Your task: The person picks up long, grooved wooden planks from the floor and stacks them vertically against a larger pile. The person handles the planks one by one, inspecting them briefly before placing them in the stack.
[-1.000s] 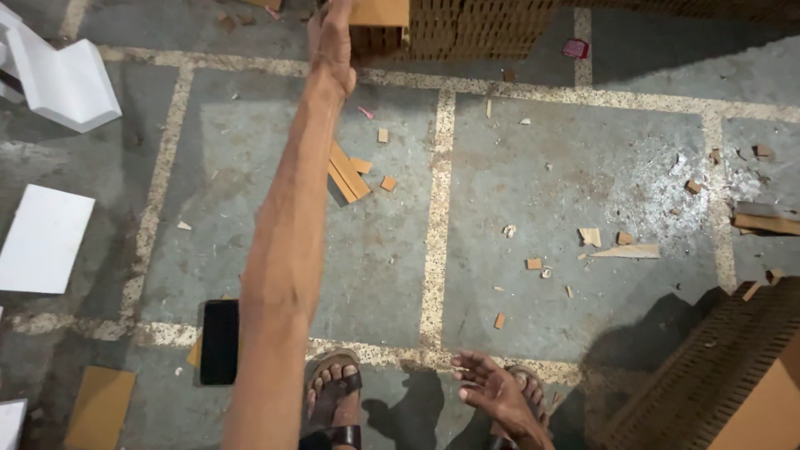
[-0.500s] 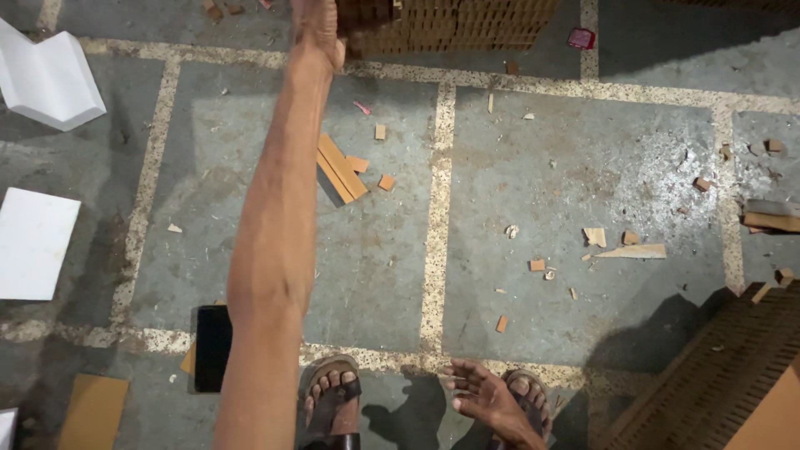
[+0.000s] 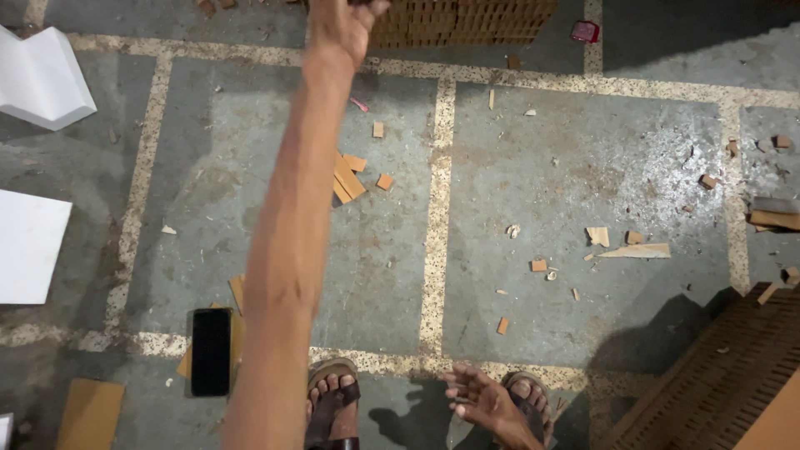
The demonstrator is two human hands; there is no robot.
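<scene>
Since the earlier frames the left hand (image 3: 343, 29) has been carried further up the view, so that its fingertips are now cut off by the top edge, and the view itself has slid slightly. The left arm is stretched forward, its long axis running from the bottom of the view up to the brick stack (image 3: 462, 21). The hand is seen at the stack's near left corner; whether the grip is closed on a brick cannot be told, since the fingers are hidden at the edge. The stack lies across the top of the view, its long side running left to right, with perforated faces turned toward the camera.

The right hand (image 3: 483, 400) is held low near the right sandal (image 3: 529, 396), fingers spread and loose, nothing grasped.

The floor (image 3: 583, 167) is grey concrete, divided into panels by pale speckled strips. Brick chips (image 3: 350, 175) are scattered over it, a cluster lying just right of the forearm. A black phone (image 3: 211, 352) lies flat beside the left sandal (image 3: 329, 400), its long axis pointing up the view. White sheets (image 3: 29, 246) are seen at the left edge. A second brick pile (image 3: 725, 375) rises at the lower right corner.
</scene>
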